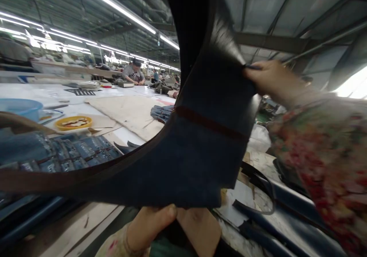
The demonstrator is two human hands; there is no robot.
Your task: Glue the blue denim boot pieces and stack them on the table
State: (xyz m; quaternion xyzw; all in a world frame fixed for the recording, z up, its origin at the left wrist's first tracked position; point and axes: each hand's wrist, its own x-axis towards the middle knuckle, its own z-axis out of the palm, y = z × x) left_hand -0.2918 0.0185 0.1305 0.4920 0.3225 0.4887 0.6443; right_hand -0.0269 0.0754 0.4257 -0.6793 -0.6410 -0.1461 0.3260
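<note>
A large curved piece of dark navy material (197, 150) with a thin dark red line across it fills the middle of the head view, held up close to the camera. My left hand (160, 224) grips its lower edge from below, thumb on the front face. My right hand (269, 79), in a floral sleeve, pinches its upper right edge together with a thin dark tool or strip. The piece bends upward out of the frame and sweeps left as a long narrow band.
Rows of blue cut pieces (71, 152) lie on the table at left. Behind them stand a yellow dish (73, 122), a blue basin (20, 108) and tan pattern sheets (129, 113). Dark strips (258, 196) lie at right. People work at far tables (133, 73).
</note>
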